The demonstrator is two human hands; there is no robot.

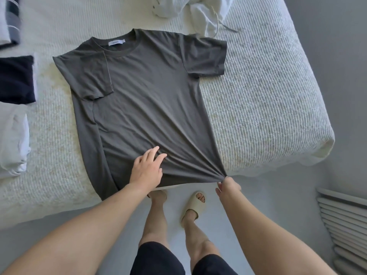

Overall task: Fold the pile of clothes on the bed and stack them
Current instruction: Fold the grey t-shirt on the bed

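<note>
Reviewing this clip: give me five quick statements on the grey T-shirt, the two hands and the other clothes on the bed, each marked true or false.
1. The grey T-shirt lies spread on the bed, collar away from the person. True.
2. The right hand pinches the shirt's hem corner. True.
3. The left hand holds a sleeve. False: it rests with straight fingers on the shirt near the hem.
4. The shirt's left side is folded inward. True.
5. The white garment beyond the collar is neatly folded. False: it lies crumpled.
</note>
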